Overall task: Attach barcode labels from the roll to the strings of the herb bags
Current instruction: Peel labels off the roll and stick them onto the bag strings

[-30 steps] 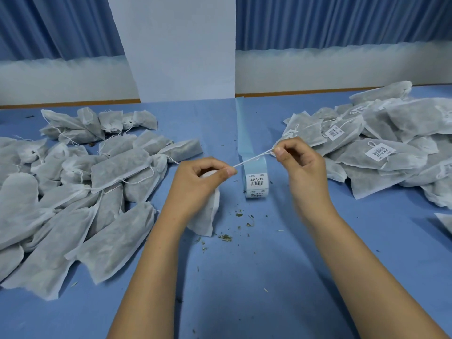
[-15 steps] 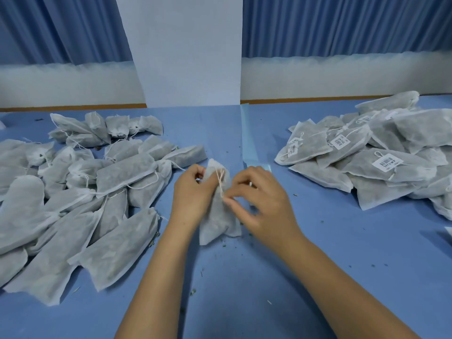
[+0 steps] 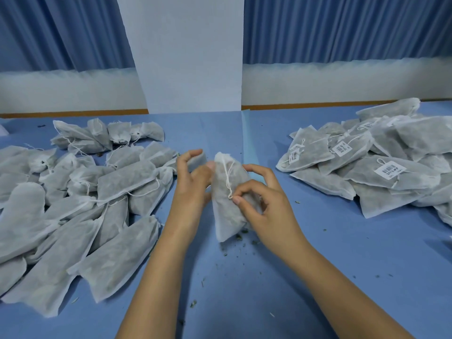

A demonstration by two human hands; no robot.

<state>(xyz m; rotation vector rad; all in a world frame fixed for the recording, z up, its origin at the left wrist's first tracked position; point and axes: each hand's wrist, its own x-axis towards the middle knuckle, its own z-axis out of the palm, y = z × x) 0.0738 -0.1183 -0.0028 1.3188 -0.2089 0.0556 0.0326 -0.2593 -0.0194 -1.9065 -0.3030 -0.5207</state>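
Head view: the left hand (image 3: 193, 184) is holding an upright herb bag (image 3: 225, 216) on the worktop (image 3: 244, 289), its grip grasping the neck, while the grip of the right hand (image 3: 266, 209) is pinching the bag's string (image 3: 228, 177).

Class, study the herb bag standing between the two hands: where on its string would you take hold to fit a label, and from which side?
Pinch the loose lower end of the string, where it hangs down the near face of the herb bag. Come from the right, as the right hand does: the left hand steadies the bag's upper left, and the string lies exposed on this face.
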